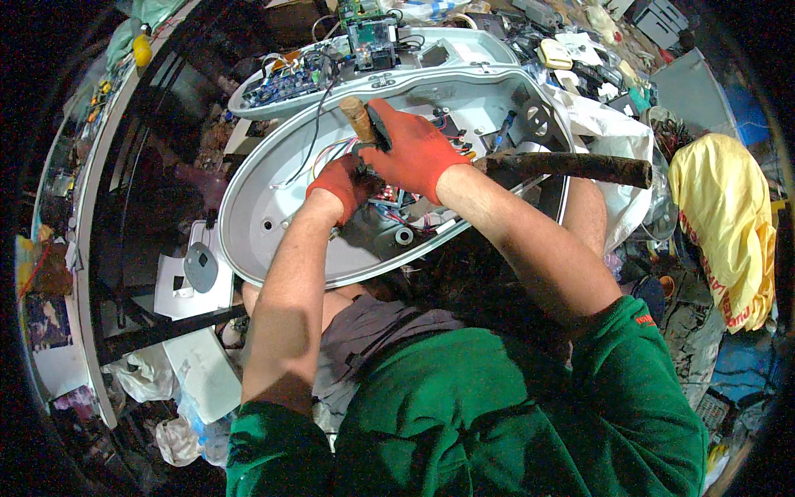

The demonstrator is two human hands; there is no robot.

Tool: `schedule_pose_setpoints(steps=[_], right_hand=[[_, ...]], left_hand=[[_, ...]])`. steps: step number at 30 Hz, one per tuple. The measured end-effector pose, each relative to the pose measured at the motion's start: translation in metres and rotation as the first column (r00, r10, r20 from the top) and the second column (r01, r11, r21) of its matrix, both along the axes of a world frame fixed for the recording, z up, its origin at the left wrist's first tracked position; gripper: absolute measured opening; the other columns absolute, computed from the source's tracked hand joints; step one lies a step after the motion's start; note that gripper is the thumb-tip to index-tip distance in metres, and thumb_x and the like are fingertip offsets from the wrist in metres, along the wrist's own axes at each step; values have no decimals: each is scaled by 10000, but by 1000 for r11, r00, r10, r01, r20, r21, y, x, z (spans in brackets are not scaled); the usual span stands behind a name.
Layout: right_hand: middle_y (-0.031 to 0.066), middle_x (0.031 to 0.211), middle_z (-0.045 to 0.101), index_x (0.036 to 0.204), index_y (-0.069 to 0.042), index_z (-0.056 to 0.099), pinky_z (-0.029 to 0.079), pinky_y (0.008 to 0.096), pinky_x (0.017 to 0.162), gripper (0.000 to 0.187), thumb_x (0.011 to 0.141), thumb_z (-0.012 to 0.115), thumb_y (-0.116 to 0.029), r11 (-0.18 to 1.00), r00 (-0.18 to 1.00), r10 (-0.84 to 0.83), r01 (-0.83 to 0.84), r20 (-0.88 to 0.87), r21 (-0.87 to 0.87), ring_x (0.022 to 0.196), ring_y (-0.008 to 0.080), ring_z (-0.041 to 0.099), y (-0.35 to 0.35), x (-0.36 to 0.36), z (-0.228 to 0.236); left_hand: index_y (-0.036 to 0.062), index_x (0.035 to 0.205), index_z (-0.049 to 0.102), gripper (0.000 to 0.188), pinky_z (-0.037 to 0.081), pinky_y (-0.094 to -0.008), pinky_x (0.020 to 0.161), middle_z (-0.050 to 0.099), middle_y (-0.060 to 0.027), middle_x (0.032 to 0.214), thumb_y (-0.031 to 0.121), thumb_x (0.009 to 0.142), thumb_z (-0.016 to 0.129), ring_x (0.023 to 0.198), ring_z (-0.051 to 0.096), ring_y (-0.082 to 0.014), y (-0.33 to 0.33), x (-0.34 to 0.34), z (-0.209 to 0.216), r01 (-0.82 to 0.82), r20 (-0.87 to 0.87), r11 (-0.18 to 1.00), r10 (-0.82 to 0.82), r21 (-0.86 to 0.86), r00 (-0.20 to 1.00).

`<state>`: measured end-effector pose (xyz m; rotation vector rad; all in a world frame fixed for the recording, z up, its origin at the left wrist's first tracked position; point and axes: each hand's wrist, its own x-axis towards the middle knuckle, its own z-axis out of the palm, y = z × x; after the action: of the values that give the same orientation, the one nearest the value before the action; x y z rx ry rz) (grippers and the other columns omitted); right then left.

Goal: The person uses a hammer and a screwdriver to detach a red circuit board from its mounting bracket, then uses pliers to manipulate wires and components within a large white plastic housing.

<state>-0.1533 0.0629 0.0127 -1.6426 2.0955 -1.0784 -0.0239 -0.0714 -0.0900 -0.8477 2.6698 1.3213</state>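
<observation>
A large grey oval plastic housing [265,178] lies open across my lap, with wires and circuit boards inside. My right hand [414,149], in a red glove with dark fingertips, is closed round a wooden-handled tool [356,120]. The handle's tan end sticks up; its working end is hidden. Just below and left, my left hand [338,186], also gloved in red, reaches into the housing. Its fingers are curled and partly hidden among the parts, so what they hold does not show. Red and white wires [414,224] lie beneath my right wrist.
Behind the housing sits its hinged other half [356,79], carrying a blue circuit board [294,83]. A rusty dark bar [588,168] sticks out right past my right forearm. A yellow sack [722,224] stands at right. A white panel [195,269] lies at left.
</observation>
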Motion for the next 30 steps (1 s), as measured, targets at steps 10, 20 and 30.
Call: schedule_pose_setpoints(steps=[10, 20, 30], right_hand=[[275, 1067, 623, 1344, -7, 411, 470, 452, 872, 704, 782, 689, -327, 999, 998, -44, 44, 33, 6, 1011, 425, 597, 10, -9, -1], [278, 1062, 626, 1328, -17, 436, 475, 443, 876, 676, 777, 704, -302, 990, 987, -116, 123, 110, -62, 1022, 424, 597, 16, -9, -4], [278, 1063, 625, 1336, -16, 429, 475, 439, 869, 698, 772, 712, -315, 985, 976, -159, 166, 151, -37, 1012, 418, 601, 22, -13, -6]], left_hand=[[97, 1220, 573, 463, 467, -347, 924, 627, -122, 1194, 249, 799, 689, 1073, 602, -285, 17, -12, 31, -6, 216, 946, 80, -326, 973], [111, 1293, 532, 489, 399, -372, 1039, 519, -153, 1325, 191, 825, 647, 1196, 517, -321, 18, -22, 35, 41, 13, 990, -39, -132, 999], [44, 1111, 586, 292, 461, -399, 917, 580, -192, 1198, 160, 843, 607, 1067, 582, -348, 21, -18, 27, 105, -114, 964, -136, -244, 984]])
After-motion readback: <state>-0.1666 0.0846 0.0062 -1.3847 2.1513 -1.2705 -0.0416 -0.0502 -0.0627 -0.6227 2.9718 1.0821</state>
